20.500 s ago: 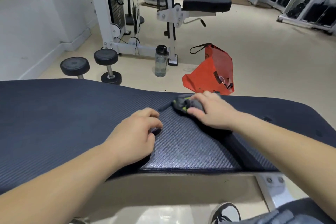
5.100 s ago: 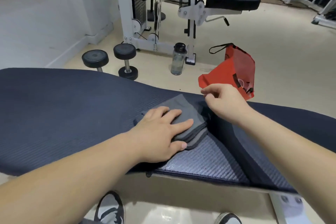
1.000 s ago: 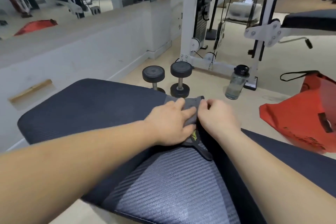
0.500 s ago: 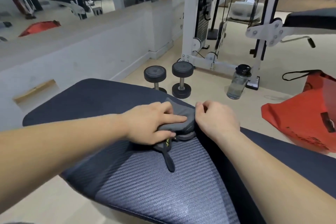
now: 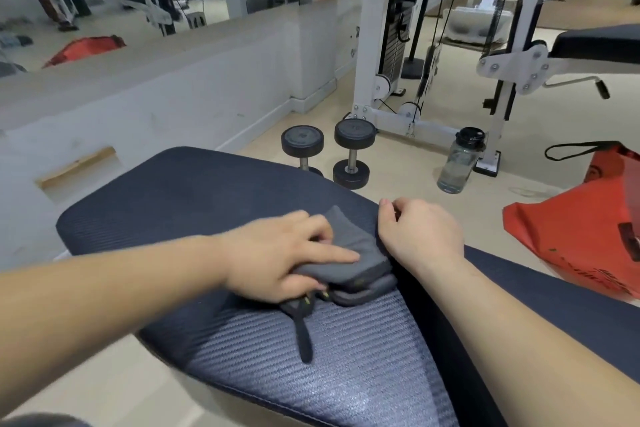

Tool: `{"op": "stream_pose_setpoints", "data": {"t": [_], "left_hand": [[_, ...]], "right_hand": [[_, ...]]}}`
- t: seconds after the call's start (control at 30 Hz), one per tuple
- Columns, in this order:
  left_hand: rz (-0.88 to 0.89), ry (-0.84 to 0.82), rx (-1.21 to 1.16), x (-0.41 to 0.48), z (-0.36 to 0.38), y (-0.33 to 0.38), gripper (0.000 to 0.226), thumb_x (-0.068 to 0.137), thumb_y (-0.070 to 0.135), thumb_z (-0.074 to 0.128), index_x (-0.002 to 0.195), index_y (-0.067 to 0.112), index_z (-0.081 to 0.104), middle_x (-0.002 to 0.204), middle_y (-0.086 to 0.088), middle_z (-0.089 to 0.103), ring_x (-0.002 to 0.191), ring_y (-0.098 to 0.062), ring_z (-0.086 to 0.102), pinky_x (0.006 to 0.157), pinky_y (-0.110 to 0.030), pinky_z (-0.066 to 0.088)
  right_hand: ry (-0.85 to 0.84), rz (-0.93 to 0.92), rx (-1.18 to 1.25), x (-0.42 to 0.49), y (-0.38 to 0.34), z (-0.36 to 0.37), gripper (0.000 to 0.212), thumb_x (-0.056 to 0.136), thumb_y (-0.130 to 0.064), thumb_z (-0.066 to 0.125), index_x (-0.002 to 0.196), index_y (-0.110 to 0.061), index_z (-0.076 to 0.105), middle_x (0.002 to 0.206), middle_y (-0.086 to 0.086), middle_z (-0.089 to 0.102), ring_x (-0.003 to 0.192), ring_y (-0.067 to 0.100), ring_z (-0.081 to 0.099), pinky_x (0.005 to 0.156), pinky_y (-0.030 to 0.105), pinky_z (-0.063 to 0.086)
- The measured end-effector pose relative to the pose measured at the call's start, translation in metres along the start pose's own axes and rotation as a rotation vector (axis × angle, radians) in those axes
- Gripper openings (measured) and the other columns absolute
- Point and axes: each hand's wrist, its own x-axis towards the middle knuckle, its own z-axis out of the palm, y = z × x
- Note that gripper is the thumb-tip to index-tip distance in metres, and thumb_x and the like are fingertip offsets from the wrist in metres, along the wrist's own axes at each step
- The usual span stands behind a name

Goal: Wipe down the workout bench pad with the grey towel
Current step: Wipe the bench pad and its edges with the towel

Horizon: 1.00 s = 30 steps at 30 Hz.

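Left hand [image 5: 277, 256] gripped the folded grey cloth towel [image 5: 349, 256] on the dark ribbed bench pad [image 5: 194, 198]; right hand [image 5: 420, 234], loosely curled & empty, rested right beside the towel. Imo flat palm + overlapping strokes would've worked best.

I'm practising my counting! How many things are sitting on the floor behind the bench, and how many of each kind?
Dumbbells: 2
Water bottle: 1
Red bag: 1
Total: 4
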Motion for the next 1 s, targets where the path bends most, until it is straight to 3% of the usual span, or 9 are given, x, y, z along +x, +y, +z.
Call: {"op": "stream_pose_setpoints", "data": {"t": [0.07,0.17,0.23,0.37,0.5,0.57,0.73,0.8,1.0], "left_hand": [[-0.212,0.029,0.093,-0.011,0.001,-0.032,0.055,0.095,0.059,0.045,0.149,0.05,0.039,0.124,0.007,0.047,0.11,-0.018,0.05,0.097,-0.034,0.048],[-0.818,-0.009,0.135,-0.005,0.001,-0.045,0.057,0.097,0.062,0.035,0.151,0.044,0.033,0.134,-0.001,0.041,0.123,-0.031,0.046,0.101,-0.048,0.048],[-0.922,-0.081,0.142,0.009,-0.001,-0.025,0.057,0.099,0.06,0.031,0.149,0.034,0.032,0.138,-0.006,0.037,0.126,-0.035,0.042,0.1,-0.05,0.047],[-0.531,-0.033,0.167,0.013,0.003,0.026,0.062,0.1,0.06,0.031,0.154,0.031,0.025,0.14,-0.003,0.037,0.121,-0.03,0.044,0.101,-0.045,0.047],[-0.059,-0.1,0.041,0.005,-0.015,-0.023,0.059,0.096,0.061,0.035,0.153,0.047,0.028,0.132,0.007,0.043,0.108,-0.019,0.046,0.094,-0.034,0.045],[-0.155,-0.101,0.114,0.005,-0.015,-0.062,0.059,0.094,0.059,0.033,0.153,0.051,0.027,0.134,0.008,0.043,0.107,-0.02,0.045,0.096,-0.037,0.046],[-0.934,-0.083,0.084,0.037,-0.016,-0.091,0.051,0.101,0.05,0.036,0.145,0.026,0.042,0.141,-0.006,0.039,0.126,-0.035,0.042,0.095,-0.049,0.047],[-0.888,-0.066,0.062,0.053,-0.013,-0.073,0.051,0.1,0.051,0.038,0.14,0.021,0.047,0.138,-0.007,0.04,0.126,-0.035,0.043,0.091,-0.047,0.045],[-0.296,0.062,-0.011,0.047,-0.007,-0.063,0.052,0.096,0.059,0.041,0.146,0.044,0.041,0.128,0.001,0.045,0.121,-0.026,0.048,0.098,-0.044,0.047]], "right_hand": [[-0.015,0.0,-0.004,-0.001,0.001,0.0,0.046,0.105,-0.048,0.034,0.086,-0.018,0.063,0.083,0.006,0.061,0.088,0.034,0.06,0.071,0.036,0.045],[-0.027,0.004,-0.014,-0.002,-0.001,0.0,0.046,0.105,-0.049,0.034,0.093,-0.019,0.067,0.088,0.005,0.067,0.087,0.032,0.058,0.072,0.035,0.047],[-0.031,-0.002,-0.062,-0.002,-0.003,0.002,0.047,0.105,-0.05,0.033,0.096,-0.021,0.068,0.096,0.006,0.071,0.09,0.033,0.061,0.073,0.035,0.048],[-0.048,0.029,-0.079,0.003,-0.011,0.005,0.056,0.105,-0.055,0.027,0.102,-0.019,0.07,0.111,0.008,0.069,0.105,0.034,0.064,0.08,0.038,0.047],[-0.015,0.071,0.027,0.007,-0.019,0.008,0.06,0.106,-0.054,0.022,0.091,-0.018,0.067,0.108,0.01,0.067,0.11,0.037,0.061,0.089,0.045,0.049],[0.03,0.013,0.089,0.008,-0.026,0.013,0.055,0.106,-0.054,0.024,0.072,-0.021,0.054,0.098,0.008,0.061,0.107,0.038,0.06,0.091,0.048,0.051],[0.029,-0.104,0.057,0.013,-0.053,0.025,0.053,0.105,-0.054,0.027,0.071,-0.021,0.05,0.089,0.005,0.057,0.104,0.037,0.058,0.088,0.046,0.051],[0.034,-0.125,-0.006,0.016,-0.061,0.026,0.051,0.106,-0.054,0.025,0.08,-0.021,0.055,0.096,0.012,0.067,0.105,0.039,0.061,0.083,0.043,0.05],[0.083,-0.091,-0.071,0.026,-0.062,0.025,0.052,0.107,-0.053,0.022,0.088,-0.02,0.058,0.103,0.018,0.073,0.1,0.041,0.066,0.076,0.043,0.048]]}}
